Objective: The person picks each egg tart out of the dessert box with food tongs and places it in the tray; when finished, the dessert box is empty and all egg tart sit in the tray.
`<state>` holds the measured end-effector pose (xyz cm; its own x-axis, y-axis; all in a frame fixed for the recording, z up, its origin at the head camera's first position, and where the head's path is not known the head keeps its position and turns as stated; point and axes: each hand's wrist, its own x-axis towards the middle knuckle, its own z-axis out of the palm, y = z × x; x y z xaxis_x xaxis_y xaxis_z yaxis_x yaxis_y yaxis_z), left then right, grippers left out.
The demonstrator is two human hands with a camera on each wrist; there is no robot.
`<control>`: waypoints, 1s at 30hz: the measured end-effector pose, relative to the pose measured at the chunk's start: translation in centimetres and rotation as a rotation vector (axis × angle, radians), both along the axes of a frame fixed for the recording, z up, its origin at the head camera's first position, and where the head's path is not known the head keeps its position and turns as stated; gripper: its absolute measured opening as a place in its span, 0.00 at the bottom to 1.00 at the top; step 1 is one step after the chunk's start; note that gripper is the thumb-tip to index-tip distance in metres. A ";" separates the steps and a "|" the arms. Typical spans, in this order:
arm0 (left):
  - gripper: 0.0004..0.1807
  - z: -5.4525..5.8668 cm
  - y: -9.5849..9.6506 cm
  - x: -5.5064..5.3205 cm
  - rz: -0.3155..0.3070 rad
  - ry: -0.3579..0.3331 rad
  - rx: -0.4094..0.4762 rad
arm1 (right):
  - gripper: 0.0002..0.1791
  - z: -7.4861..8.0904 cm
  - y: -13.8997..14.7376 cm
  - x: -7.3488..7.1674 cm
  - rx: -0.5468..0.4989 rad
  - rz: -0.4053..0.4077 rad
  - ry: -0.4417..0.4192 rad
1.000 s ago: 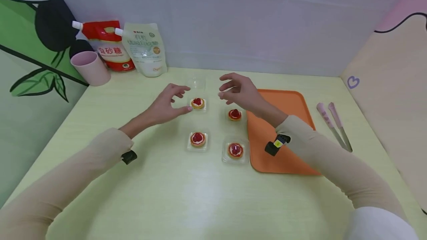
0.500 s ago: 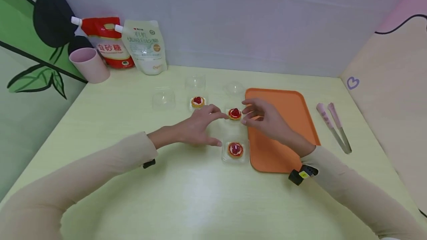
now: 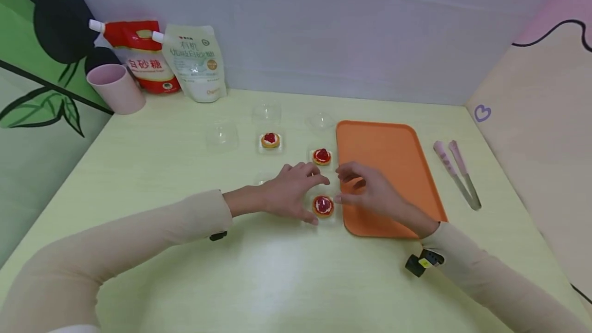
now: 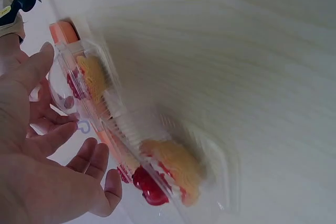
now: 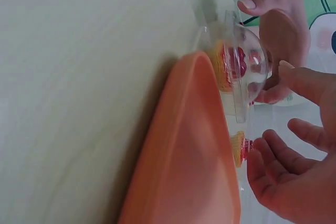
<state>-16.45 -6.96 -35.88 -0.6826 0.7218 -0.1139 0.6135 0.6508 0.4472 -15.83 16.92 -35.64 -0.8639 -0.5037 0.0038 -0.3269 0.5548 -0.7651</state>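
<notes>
A small fruit tart (image 3: pixel 322 205) with red topping sits in a clear plastic box under a domed lid (image 5: pixel 255 61). My left hand (image 3: pixel 292 191) curves around the box's left side, thumb at the front. On its other side is my right hand (image 3: pixel 372 191), fingers loosely bent over the tray's edge. Neither hand grips anything. Behind them are two more tarts, one at the right (image 3: pixel 321 156) and one further left (image 3: pixel 270 140), in clear boxes with lids folded back. Another tart (image 4: pixel 176 169) in its box, nearer in the left wrist view, is mostly hidden behind my left hand in the head view.
An orange tray (image 3: pixel 386 153) lies right of the boxes, with pink-handled tongs (image 3: pixel 458 173) beyond it. A clear plastic piece (image 3: pixel 222 135) stands left of the tarts. At the back left are a pink cup (image 3: pixel 115 89), a red pouch (image 3: pixel 148 60) and a pale pouch (image 3: pixel 194 63).
My left hand has moved from the back left tart rightward and toward me, to the front right box. My right hand has also come toward me, beside that box.
</notes>
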 end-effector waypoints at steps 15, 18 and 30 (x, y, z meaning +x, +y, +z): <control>0.39 -0.8 0.5 0.3 0.043 -0.031 0.006 | 0.34 -0.5 -0.7 2.0 0.183 0.074 0.075; 0.39 -0.8 0.6 0.5 0.067 -0.046 0.019 | 0.34 -0.6 -0.7 2.1 0.210 0.076 0.064; 0.40 -1.1 1.0 2.4 0.143 0.067 0.032 | 0.33 -0.9 -0.7 2.3 0.232 0.082 0.125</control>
